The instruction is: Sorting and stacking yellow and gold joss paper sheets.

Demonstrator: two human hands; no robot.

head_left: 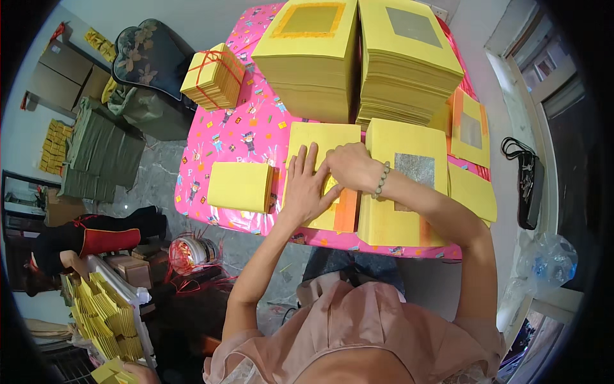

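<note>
My left hand (307, 185) lies flat with fingers stretched over a yellow paper sheet (320, 132), which has an orange band (346, 210) at its near right edge. My right hand (350, 165), with a beaded bracelet at the wrist, is closed and bent down onto the same sheet, touching my left hand. Its fingertips are hidden, so what they may hold cannot be made out. Right of them stands a stack of yellow paper with a silver patch (414, 168), partly under my right forearm. On the left lies a smaller stack of folded yellow paper (239, 185).
Two tall yellow paper stacks (306, 80) (409, 77) rise at the table's back. A red-tied bundle (214, 77) sits at far left on the pink patterned tablecloth (246, 137). Another person (70, 249) handles folded yellow papers (105, 317) at lower left. A padded chair (150, 61) stands beyond the table.
</note>
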